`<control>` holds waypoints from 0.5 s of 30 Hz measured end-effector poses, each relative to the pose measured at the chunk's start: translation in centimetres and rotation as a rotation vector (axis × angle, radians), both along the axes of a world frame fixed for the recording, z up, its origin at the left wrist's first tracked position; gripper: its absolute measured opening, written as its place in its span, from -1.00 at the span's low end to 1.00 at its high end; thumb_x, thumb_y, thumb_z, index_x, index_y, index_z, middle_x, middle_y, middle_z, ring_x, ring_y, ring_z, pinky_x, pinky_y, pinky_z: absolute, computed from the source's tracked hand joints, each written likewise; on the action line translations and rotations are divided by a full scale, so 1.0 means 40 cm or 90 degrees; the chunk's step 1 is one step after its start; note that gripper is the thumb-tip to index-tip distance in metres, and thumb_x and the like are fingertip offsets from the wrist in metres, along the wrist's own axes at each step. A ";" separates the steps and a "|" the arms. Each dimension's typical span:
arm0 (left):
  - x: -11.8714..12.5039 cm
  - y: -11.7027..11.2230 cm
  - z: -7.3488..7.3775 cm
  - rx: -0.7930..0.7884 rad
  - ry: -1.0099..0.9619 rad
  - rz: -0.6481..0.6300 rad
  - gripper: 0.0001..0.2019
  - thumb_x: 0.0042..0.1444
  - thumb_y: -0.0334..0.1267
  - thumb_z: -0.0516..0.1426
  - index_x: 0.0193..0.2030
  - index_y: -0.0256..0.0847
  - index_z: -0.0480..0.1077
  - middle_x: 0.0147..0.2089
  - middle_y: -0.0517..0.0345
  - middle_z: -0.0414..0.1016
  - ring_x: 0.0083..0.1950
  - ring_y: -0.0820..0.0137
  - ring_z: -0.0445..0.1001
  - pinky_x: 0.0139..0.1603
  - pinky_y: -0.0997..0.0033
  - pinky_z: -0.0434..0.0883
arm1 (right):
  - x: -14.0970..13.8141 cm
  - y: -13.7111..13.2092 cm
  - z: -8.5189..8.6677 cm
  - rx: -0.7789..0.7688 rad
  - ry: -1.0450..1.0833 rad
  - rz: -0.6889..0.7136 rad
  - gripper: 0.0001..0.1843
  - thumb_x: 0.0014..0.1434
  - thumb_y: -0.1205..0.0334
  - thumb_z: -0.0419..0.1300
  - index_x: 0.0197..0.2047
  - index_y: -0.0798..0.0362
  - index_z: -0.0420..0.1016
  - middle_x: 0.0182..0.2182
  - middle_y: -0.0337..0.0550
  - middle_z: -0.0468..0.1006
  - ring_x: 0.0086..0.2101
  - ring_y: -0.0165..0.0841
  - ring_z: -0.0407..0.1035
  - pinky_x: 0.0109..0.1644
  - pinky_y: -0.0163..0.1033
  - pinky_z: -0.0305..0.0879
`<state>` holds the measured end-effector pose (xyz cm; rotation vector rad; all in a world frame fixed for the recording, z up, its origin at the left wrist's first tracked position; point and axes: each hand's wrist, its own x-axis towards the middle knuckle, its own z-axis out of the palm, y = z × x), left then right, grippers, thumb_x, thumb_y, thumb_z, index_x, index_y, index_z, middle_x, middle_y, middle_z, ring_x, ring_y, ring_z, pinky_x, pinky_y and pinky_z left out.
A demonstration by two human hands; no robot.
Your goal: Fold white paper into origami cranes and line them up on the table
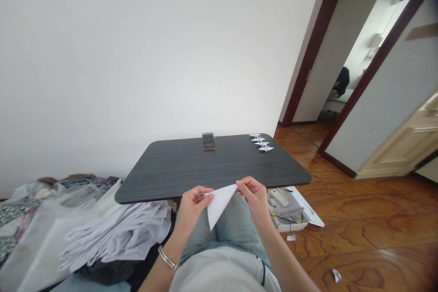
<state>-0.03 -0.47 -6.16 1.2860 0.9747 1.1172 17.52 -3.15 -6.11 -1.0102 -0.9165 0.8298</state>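
Note:
A white sheet of paper (219, 204), folded into a triangle with its point down, hangs above my lap just in front of the dark table (191, 169). My left hand (193, 200) pinches its upper left corner. My right hand (251, 191) pinches its upper right corner. Both hands are closed on the paper. A bracelet sits on my left wrist.
Several small white paper cranes (261, 142) line the table's far right. A small dark box (209, 141) stands at its far edge. Crumpled white paper and bags (112, 232) pile up at left. An open box (290, 207) lies on the wooden floor at right, with paper scraps near it.

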 end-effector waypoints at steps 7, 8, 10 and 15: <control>0.005 -0.001 0.004 -0.007 -0.016 0.003 -0.74 -0.22 -0.17 0.30 -0.40 -0.29 0.49 -0.55 0.19 0.47 -0.55 0.50 0.34 -0.52 0.55 0.22 | -0.007 0.004 -0.003 0.001 0.060 0.003 -0.77 -0.04 0.07 0.29 -0.51 0.06 0.44 -0.61 -0.27 0.41 -0.56 -0.43 0.28 -0.51 -0.36 0.18; 0.005 0.000 0.005 -0.007 -0.020 0.011 -0.75 -0.22 -0.18 0.31 -0.40 -0.29 0.48 -0.54 0.19 0.48 -0.54 0.50 0.35 -0.51 0.54 0.23 | -0.010 0.004 -0.004 0.001 0.075 0.017 -0.77 -0.06 0.07 0.30 -0.43 0.05 0.45 -0.59 -0.27 0.43 -0.54 -0.42 0.30 -0.52 -0.37 0.20; 0.005 0.002 0.005 -0.009 -0.031 0.021 -0.75 -0.22 -0.18 0.31 -0.39 -0.29 0.48 -0.50 0.16 0.50 -0.52 0.49 0.37 -0.48 0.54 0.25 | -0.017 0.003 -0.005 -0.006 0.085 0.061 -0.69 -0.09 0.07 0.32 -0.28 0.02 0.46 -0.54 -0.28 0.46 -0.51 -0.40 0.34 -0.51 -0.37 0.23; 0.005 0.003 0.004 -0.010 -0.027 0.018 -0.73 -0.21 -0.16 0.30 -0.38 -0.30 0.47 -0.48 0.12 0.51 -0.49 0.44 0.41 -0.47 0.51 0.29 | -0.032 0.000 -0.009 -0.059 0.016 0.167 -0.71 -0.08 0.04 0.31 -0.36 0.07 0.52 -0.51 -0.20 0.54 -0.49 -0.38 0.37 -0.49 -0.36 0.23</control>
